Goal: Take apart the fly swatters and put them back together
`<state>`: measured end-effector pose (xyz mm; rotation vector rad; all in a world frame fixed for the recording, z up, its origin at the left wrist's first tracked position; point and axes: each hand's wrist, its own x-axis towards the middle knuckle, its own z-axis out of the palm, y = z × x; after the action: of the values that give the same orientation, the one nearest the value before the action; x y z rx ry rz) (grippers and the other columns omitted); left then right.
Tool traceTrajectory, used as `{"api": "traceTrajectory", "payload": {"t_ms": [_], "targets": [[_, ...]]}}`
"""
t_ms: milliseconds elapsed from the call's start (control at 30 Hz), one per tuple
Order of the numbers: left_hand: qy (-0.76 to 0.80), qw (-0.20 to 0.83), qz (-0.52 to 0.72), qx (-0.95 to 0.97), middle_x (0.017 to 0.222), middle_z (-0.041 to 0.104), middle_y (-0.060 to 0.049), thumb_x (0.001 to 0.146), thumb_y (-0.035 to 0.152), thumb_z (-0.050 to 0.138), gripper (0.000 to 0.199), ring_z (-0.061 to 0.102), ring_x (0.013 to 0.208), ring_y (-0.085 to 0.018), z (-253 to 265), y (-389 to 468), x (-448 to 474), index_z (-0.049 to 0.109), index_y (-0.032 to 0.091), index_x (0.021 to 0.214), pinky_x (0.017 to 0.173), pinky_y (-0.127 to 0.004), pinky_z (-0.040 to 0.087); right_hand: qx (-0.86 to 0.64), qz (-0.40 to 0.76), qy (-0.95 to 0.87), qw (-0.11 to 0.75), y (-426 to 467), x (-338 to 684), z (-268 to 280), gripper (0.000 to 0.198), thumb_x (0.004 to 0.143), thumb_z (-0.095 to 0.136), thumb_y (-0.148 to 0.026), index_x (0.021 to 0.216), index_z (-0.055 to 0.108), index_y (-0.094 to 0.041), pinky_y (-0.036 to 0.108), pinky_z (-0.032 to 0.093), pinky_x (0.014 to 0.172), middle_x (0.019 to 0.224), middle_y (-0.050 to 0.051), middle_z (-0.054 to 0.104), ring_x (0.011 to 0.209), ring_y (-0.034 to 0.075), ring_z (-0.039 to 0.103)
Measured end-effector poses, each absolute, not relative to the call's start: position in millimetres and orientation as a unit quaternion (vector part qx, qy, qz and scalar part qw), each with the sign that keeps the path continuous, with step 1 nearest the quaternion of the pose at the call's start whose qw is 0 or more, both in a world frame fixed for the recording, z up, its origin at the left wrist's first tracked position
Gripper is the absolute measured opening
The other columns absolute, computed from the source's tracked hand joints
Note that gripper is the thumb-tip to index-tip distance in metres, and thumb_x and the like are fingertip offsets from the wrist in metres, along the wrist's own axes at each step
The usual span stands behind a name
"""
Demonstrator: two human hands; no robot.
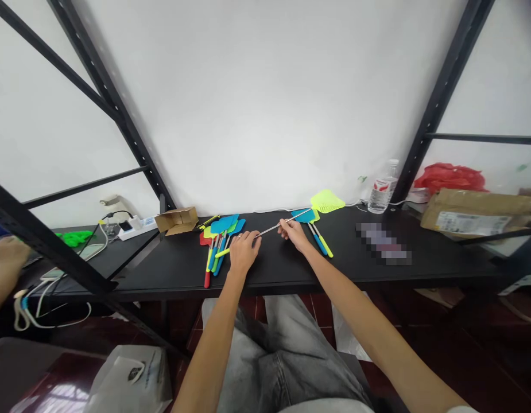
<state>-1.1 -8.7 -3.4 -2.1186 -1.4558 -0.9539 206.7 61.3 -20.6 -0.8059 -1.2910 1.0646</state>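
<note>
A yellow fly swatter (328, 201) with a long thin metal rod slants across the front of me, its mesh head to the right near the wall. My left hand (244, 251) is closed around it near the yellow handle, whose end sticks out to the left. Further up the rod, my right hand (292, 232) pinches the metal. Left of my left hand lies a pile of blue, green, yellow and red fly swatters (224, 223). Beneath the held rod, by my right hand, lie a blue fly swatter (319, 241) and a yellow-green one (326, 248).
An open cardboard box (177, 222) stands left of the pile. A water bottle (382, 189) and a brown package (476, 212) are at right, with a blurred patch before them. Black shelf posts (441, 86) frame the black table (170, 269). Another person's hand (9, 255) shows far left.
</note>
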Motion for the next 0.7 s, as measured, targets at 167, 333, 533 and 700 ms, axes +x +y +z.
{"api": "traceTrajectory", "payload": {"t_ms": [167,333,533,700], "targets": [[-0.524,0.199,-0.314,-0.766,0.092,0.072,-0.007,0.101,0.041,0.041,0.033,0.063,0.085,-0.021,-6,-5,2,0.070,0.026,0.109,0.074,-0.033,0.036,-0.352,0.473,-0.520,0.617,60,207,-20,0.053,0.071,0.069,-0.070,0.077,0.070,-0.017,0.024,0.037,0.047,0.072,0.006,0.069,0.056,0.012,0.055],[-0.531,0.207,-0.311,-0.760,0.087,0.072,-0.007,0.101,0.042,0.041,0.034,0.062,0.081,-0.021,-8,-3,1,0.071,0.027,0.108,0.073,-0.034,0.033,-0.360,0.480,-0.451,0.661,65,209,-21,0.052,0.070,0.069,-0.070,0.074,0.068,-0.019,0.026,0.038,0.047,0.068,0.005,0.066,0.058,0.014,0.056],[-0.555,0.216,-0.335,-0.730,0.088,0.073,-0.007,0.099,0.044,0.044,0.034,0.062,0.084,-0.024,-6,-4,-4,0.073,0.028,0.104,0.079,-0.038,0.032,-0.363,0.459,-0.390,0.711,69,215,-19,0.054,0.071,0.068,-0.073,0.072,0.067,-0.018,0.026,0.036,0.045,0.064,0.004,0.062,0.054,0.013,0.053],[-0.576,0.219,-0.355,-0.703,0.093,0.074,-0.007,0.098,0.042,0.047,0.029,0.063,0.088,-0.026,-5,-4,-6,0.074,0.030,0.102,0.084,-0.041,0.034,-0.361,0.451,-0.387,0.719,70,217,-19,0.055,0.072,0.067,-0.073,0.072,0.066,-0.018,0.027,0.035,0.044,0.064,0.004,0.063,0.051,0.012,0.051]]}}
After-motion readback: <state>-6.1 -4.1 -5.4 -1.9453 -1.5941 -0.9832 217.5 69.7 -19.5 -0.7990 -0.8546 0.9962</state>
